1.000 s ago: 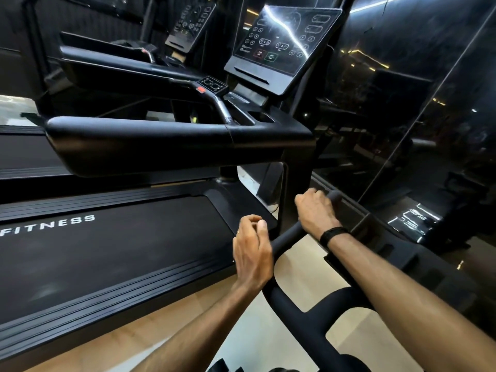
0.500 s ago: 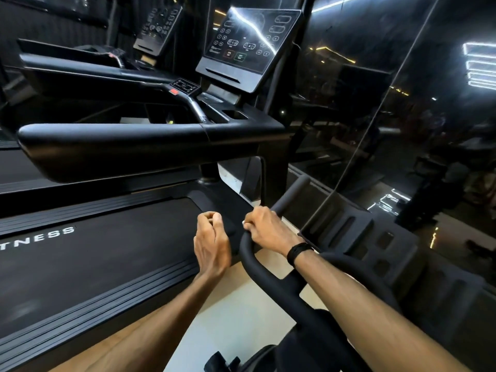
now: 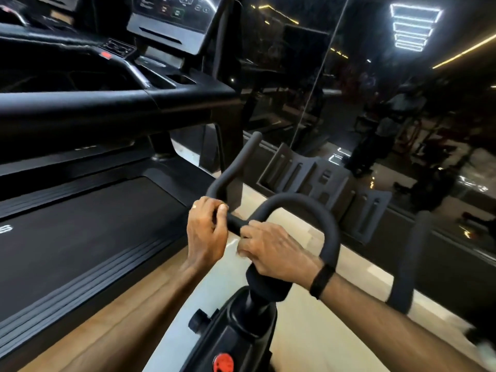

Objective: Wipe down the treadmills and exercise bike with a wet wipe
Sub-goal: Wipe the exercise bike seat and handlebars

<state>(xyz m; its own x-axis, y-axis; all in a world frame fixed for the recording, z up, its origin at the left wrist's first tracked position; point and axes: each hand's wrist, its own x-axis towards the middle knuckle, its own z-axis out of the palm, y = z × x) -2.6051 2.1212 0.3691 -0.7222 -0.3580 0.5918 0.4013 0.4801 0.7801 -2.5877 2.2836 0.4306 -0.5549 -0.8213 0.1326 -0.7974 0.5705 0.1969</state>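
A person is gripping the exercise bike's handlebar [image 3: 303, 208] with both hands; the left hand [image 3: 205, 232] is curling round the left bar, seemingly to steady it; the right hand [image 3: 271, 249] is closing near the stem over a pale scrap, probably the wet wipe [image 3: 233, 242]; the treadmill [image 3: 88, 237] is standing just alongside.

Black exercise bike handlebar [image 3: 308, 208] beside black treadmill [image 3: 88, 237].
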